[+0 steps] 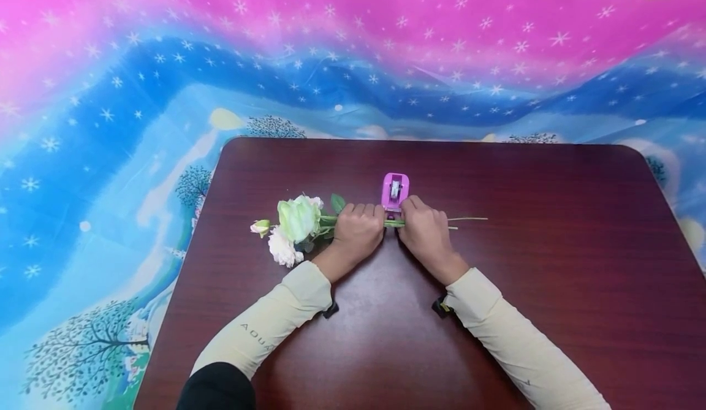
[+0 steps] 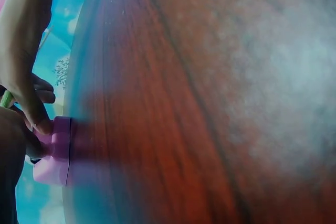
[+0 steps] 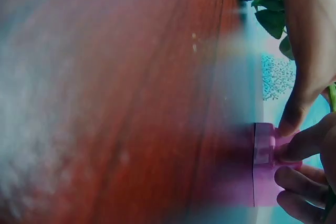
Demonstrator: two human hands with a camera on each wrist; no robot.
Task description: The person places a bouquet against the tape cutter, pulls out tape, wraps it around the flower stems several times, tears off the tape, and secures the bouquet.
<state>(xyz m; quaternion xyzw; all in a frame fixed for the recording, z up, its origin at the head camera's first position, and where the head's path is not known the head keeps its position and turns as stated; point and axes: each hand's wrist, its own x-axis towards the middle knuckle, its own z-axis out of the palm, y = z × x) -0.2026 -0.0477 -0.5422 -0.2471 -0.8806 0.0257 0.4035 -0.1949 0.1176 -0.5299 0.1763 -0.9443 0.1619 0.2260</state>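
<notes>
A bunch of flowers with a pale green bloom (image 1: 298, 219), cream blooms and a small bud lies sideways over the table, heads to the left. My left hand (image 1: 358, 229) grips its green stems (image 1: 393, 223) just below the blooms. Close beside it, my right hand (image 1: 427, 229) holds the same stems, whose thin ends stick out to the right. Right behind the stems, between the hands, stands a pink tape dispenser (image 1: 388, 197) with a roll in it. In both wrist views, fingertips come up against the dispenser's front; what they pinch there is hidden.
The dark red-brown wooden table (image 1: 551, 244) has rounded far corners. Behind it and along its left side hangs a pink and blue cloth (image 1: 331, 79) printed with snowflakes and trees.
</notes>
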